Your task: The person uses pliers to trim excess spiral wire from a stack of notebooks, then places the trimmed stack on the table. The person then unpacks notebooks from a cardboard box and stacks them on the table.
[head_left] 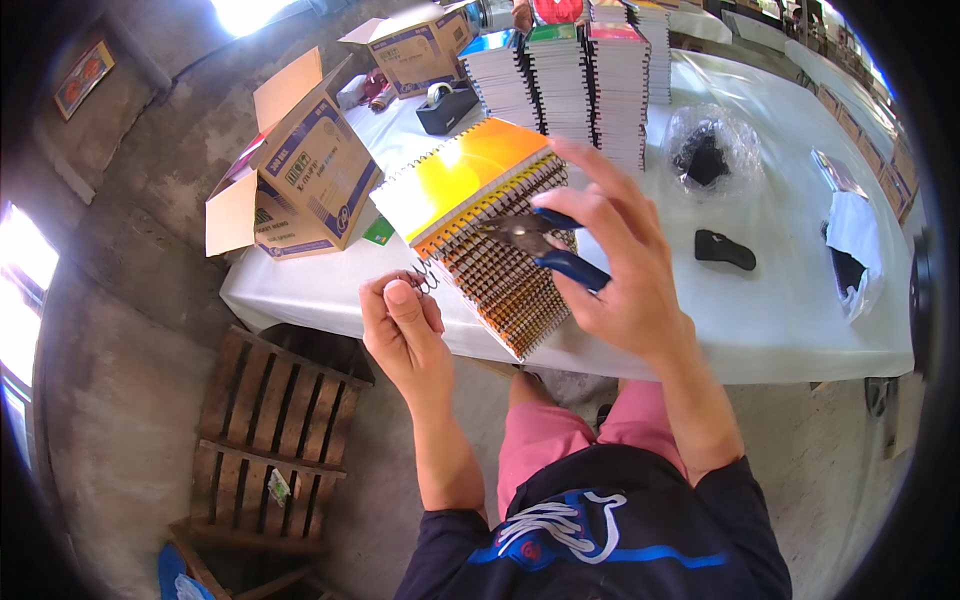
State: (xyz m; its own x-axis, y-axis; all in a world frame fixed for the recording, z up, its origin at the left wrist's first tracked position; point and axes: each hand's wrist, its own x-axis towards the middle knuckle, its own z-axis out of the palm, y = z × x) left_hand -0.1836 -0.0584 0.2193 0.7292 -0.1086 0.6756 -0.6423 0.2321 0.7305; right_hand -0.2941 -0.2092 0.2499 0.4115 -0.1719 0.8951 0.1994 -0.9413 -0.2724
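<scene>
A stack of spiral-bound notebooks (512, 292) stands at the table's near edge, its coil spines toward me. The top notebook has a glossy yellow and orange cover (460, 172). My left hand (408, 330) is closed at the stack's left side, thumb and fingers pinching the loose end of a black spiral coil (428, 272). Dark-blue-handled pliers (572, 268) are in my right hand (630, 255), their handles spread apart. The jaws lie over the top notebook's spine; whether they touch the wire I cannot tell.
Behind the notebooks rise tall stacks of spiral notebooks (560, 95) and a black tape dispenser (447, 108). Open cardboard boxes (310, 190) stand at the left. A clear plastic bag (712, 150) and a black object (725, 250) lie right. A wooden slatted seat (275, 430) is at lower left.
</scene>
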